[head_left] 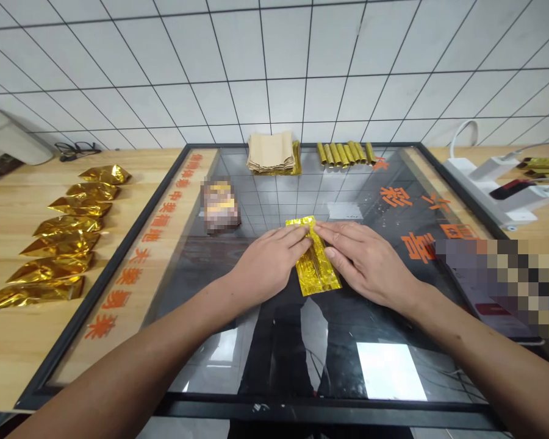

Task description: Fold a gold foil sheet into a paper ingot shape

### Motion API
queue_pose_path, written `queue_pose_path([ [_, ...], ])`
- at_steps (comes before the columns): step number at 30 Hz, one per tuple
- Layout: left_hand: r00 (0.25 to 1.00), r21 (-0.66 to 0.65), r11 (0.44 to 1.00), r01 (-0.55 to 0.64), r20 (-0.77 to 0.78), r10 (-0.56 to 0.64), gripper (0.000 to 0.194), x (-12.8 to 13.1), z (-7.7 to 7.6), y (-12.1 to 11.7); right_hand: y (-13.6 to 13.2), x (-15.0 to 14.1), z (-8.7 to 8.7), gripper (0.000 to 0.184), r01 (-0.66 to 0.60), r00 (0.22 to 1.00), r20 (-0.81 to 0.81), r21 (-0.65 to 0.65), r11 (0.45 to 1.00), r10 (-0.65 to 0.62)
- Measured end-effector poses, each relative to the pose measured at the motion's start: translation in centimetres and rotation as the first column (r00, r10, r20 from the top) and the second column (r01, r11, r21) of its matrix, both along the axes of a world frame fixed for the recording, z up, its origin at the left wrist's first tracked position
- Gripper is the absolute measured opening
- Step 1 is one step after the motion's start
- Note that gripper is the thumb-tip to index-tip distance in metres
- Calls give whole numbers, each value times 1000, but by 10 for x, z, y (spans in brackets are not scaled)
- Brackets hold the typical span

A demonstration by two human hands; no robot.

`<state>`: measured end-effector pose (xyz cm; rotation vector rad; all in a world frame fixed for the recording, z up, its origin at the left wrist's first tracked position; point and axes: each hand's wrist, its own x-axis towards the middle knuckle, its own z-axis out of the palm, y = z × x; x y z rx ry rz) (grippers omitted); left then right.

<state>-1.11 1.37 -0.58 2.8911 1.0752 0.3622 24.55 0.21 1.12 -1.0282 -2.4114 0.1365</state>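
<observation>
A gold foil paper sheet lies on the dark glass panel in front of me, with a lengthwise line down its middle. My left hand rests on its upper left part, fingers stretched out and lying flat. From the other side my right hand touches the upper right part, its fingers also extended and the thumb at the sheet's edge. The fingertips of both hands nearly meet over the middle line and cover some of the foil.
Brown-backed sheets are stacked at the back beside rolled gold tubes. Folded gold foil shapes line the left. A blurred box stands on the glass. At right are a white power strip and a phone.
</observation>
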Motion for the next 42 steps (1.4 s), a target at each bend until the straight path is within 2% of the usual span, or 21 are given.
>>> queue_pose_path([
  [4, 999, -9, 999, 52, 0, -52, 48, 5, -1, -3, 5, 3, -6, 48, -36, 998, 54, -54, 998, 39],
  [7, 998, 11, 999, 53, 17, -54, 47, 5, -1, -4, 8, 6, -11, 49, 8, 992, 128, -88, 996, 3],
  [18, 994, 29, 993, 113, -5, -113, 40, 5, 6, -7, 5, 1, -12, 46, 74, 975, 213, -48, 996, -62],
  [32, 996, -12, 996, 89, 5, -89, 44, 5, 5, -8, 6, 2, -13, 47, 77, 980, 188, -63, 995, -64],
  [42, 994, 54, 993, 105, 5, -105, 46, 8, 6, -9, 4, -1, -10, 47, 85, 978, 194, -46, 995, -75],
])
